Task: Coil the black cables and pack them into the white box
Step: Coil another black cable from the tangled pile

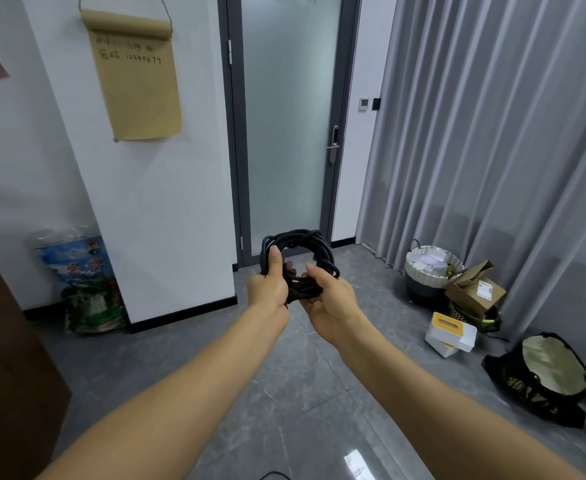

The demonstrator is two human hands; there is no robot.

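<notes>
Both arms reach out toward twelve o'clock, and between them sits the coiled black cable (pixel 300 263), held up in the air in front of the frosted glass door (pixel 290 133). The left hand (pixel 269 284) grips the coil's nine o'clock side, thumb laid up along the loops and fingers curled round behind. The right hand (pixel 329 301) holds the coil from five o'clock, its grip closed on the lower strands with the thumb pressing on top.

The white box (pixel 451 336), with a yellow slotted top, lies tilted on the grey tiled floor (pixel 284 393) at about three o'clock, well apart from the hands; what it contains cannot be seen. Just beyond it, toward two o'clock, an open cardboard box (pixel 475 291) leans against a white woven basket (pixel 432 268) that holds pale papers or packets. At four o'clock a black tote bag (pixel 541 386) gapes open, showing a light lining. At nine o'clock, printed plastic bags (pixel 83 282) stand stuffed against the white wall, under a hanging brown paper scroll (pixel 135 74). Grey curtains (pixel 492 133) fill the one to three o'clock side.
</notes>
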